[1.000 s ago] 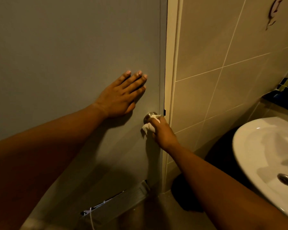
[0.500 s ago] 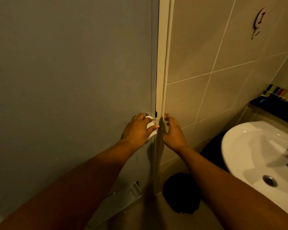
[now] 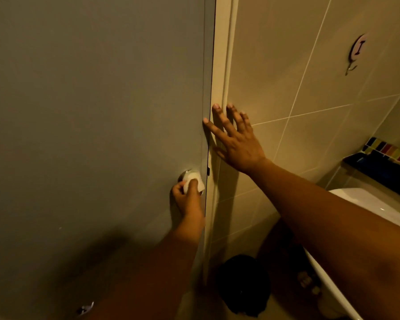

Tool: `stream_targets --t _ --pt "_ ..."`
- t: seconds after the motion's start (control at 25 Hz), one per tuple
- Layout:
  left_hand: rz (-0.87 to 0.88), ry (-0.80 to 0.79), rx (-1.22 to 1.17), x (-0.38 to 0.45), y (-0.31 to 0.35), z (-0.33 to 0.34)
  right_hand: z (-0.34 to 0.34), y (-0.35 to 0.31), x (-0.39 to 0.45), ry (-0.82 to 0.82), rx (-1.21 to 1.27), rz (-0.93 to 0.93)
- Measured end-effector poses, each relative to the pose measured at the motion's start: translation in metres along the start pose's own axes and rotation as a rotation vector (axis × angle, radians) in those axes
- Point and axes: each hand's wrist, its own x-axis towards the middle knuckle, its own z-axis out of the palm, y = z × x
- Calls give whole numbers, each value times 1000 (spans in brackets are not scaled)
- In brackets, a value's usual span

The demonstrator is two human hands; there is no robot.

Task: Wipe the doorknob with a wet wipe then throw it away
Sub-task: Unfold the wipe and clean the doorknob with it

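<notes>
A round metal doorknob (image 3: 184,175) sits near the right edge of a grey door (image 3: 97,125); only its upper left rim shows. My left hand (image 3: 188,199) presses a crumpled white wet wipe (image 3: 193,182) over the knob from below, fingers closed on the wipe. My right hand (image 3: 234,140) lies flat with spread fingers across the cream door frame (image 3: 222,65) and the tiled wall, above and to the right of the knob, holding nothing.
A white sink (image 3: 365,204) juts out at the right, partly behind my right forearm. A dark bin or bag (image 3: 243,285) sits on the floor beside the frame. A wall hook (image 3: 356,54) hangs on the tiles; a dark shelf (image 3: 383,165) runs above the sink.
The wipe passed from my right hand to my left, which now holds it on the knob. My right hand rose from beside the knob to rest flat on the frame higher up.
</notes>
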Motion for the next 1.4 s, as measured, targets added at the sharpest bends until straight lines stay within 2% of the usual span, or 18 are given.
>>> stream_targets --t 0.08,0.12,0.16,0.24,0.32,0.4,0.44,0.52,0.6,0.64,0.76,0.8,0.96,1.08,1.12,1.2,1.28,1.4 --pt "-154 11 -394 0 2 7 7 -1 0 17 -3 4" --pt "-169 9 -450 1 4 10 10 -2 1 24 -5 7" --pt "-124 15 -368 1 6 11 11 -2 2 29 -9 9" --pt "107 13 176 2 3 7 13 -1 2 31 -14 14" --pt "533 -5 861 6 -7 -4 15 0 2 33 -5 10" --pt "927 -118 1365 13 -11 -15 16 0 2 34 6 8" --pt "976 -215 1504 20 -8 -17 16 0 2 33 9 9" --pt "1015 -353 1587 32 -2 -18 16 -1 3 30 21 15" --pt "978 -300 1434 36 -3 -18 17 -1 3 28 27 13" --pt "905 -254 1236 30 -6 -17 18 -1 3 26 26 13" --pt "355 -151 379 12 -12 -9 18 -1 3 21 27 10" --pt "209 -130 206 11 -10 -6 18 -1 2 17 27 10" --pt "-153 -271 -358 15 -9 -17 16 -7 -1 -17 54 33" --pt "-261 -269 -633 7 -13 -22 7 -14 -6 -42 131 68" --pt "-258 -252 -574 4 -12 -20 5 -17 -12 -61 174 80" --pt "-160 -200 -222 8 -7 -21 7 -25 -28 -117 275 110" --pt "87 -178 294 17 0 -28 13 -38 -51 -161 387 185" --pt "528 -255 1042 29 12 -40 23 -59 -74 -160 619 365"
